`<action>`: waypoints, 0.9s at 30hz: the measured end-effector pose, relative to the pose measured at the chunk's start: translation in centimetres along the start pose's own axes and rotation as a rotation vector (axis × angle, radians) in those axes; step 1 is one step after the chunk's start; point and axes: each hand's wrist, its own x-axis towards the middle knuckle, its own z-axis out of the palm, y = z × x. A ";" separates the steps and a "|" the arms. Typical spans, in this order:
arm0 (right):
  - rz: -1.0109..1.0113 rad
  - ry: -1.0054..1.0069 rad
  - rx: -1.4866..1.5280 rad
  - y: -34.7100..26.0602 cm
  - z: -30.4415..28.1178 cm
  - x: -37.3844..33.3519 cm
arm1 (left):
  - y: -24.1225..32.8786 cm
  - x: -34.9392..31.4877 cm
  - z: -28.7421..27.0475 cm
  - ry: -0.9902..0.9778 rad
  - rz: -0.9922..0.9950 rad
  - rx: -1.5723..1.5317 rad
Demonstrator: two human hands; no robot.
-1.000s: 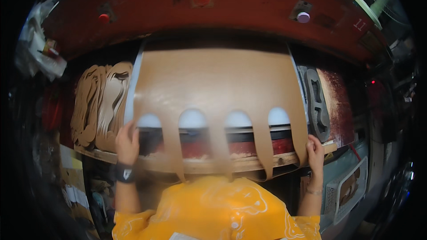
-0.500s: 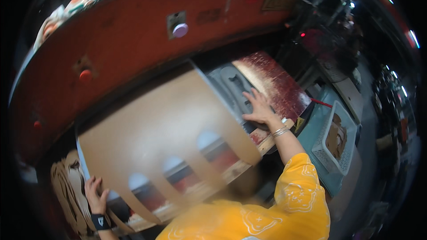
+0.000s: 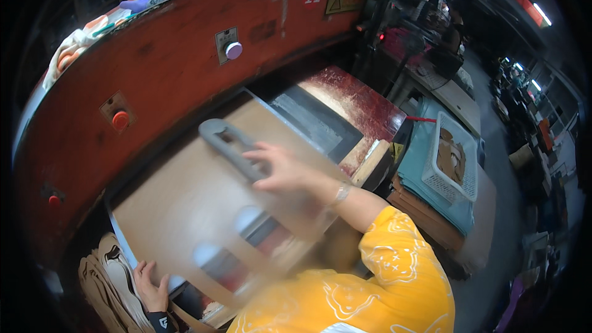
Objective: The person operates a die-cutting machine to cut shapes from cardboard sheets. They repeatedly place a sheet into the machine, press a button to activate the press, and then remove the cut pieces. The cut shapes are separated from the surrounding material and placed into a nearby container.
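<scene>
A long grey cutting die [image 3: 229, 147] with a rounded end and an opening in it is gripped by my right hand [image 3: 277, 166], over the tan sheet. The sheet [image 3: 179, 172] lies on the press bed, with rounded notches cut along its near edge and strips between them. My left hand [image 3: 151, 287] rests at the sheet's near left corner, fingers and thumb apart, holding nothing. Whether the die touches the sheet, I cannot tell. A dark grey plate [image 3: 317, 122] lies to the right of the sheet.
The red press beam [image 3: 179, 43] spans the far side, carrying a lilac knob [image 3: 234, 50] and red buttons. Folded tan strips [image 3: 102, 287] hang at the left. At the right, a white basket [image 3: 453, 185] of tan scraps stands on stacked teal sheets [image 3: 410, 163].
My right hand has lifted the cutting die off the dark plate and carried it left over the tan sheet. My left hand stays by the sheet's corner. The view has shifted.
</scene>
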 end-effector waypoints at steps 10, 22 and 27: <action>-0.125 -0.180 -0.601 -7.3 8.4 2.0 | -0.9 -0.5 0.6 0.147 0.035 -0.023; -0.365 -0.187 -0.227 -14.8 13.1 3.2 | -1.5 0.1 0.1 0.206 0.021 -0.116; -0.484 -0.266 -0.290 -18.3 17.1 5.7 | -1.8 -0.2 0.4 0.222 0.004 -0.128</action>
